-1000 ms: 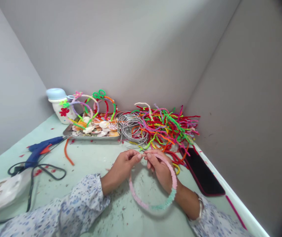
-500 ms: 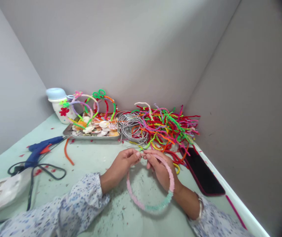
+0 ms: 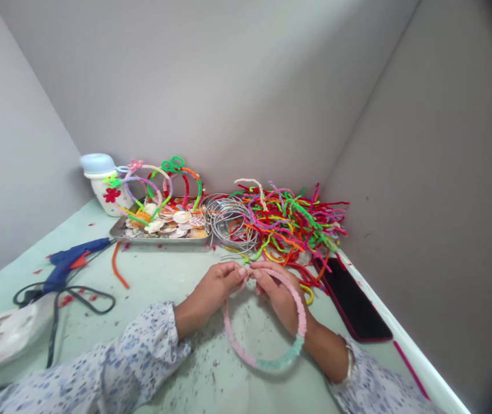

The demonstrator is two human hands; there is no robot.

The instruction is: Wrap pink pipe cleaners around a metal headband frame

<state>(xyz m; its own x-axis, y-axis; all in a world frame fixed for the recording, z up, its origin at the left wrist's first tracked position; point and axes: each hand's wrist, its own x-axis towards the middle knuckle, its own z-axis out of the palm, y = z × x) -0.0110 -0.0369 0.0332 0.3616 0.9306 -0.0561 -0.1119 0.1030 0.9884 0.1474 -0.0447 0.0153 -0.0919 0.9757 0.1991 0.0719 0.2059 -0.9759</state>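
Note:
A fuzzy ring (image 3: 283, 359), pink with a mint-green stretch at its lower right, hangs from both hands above the table's middle. My left hand (image 3: 218, 292) pinches one end of it at the top left. My right hand (image 3: 283, 296) is closed on the other end, the ring's right side passing in front of its palm. The fingertips of the two hands nearly touch at the join, and what exactly lies between them is too small to make out.
Behind the hands stand a metal tray (image 3: 164, 240) of round pieces and finished rings, a silver wire coil (image 3: 233, 224) and piled pipe cleaners (image 3: 302, 218). A glue gun (image 3: 71, 259) lies left, a phone (image 3: 356, 302) right, a white bottle (image 3: 103, 184) back left.
The ring has shifted slightly to the right, and its left side has come away a little from my left hand. Both hands have hardly moved.

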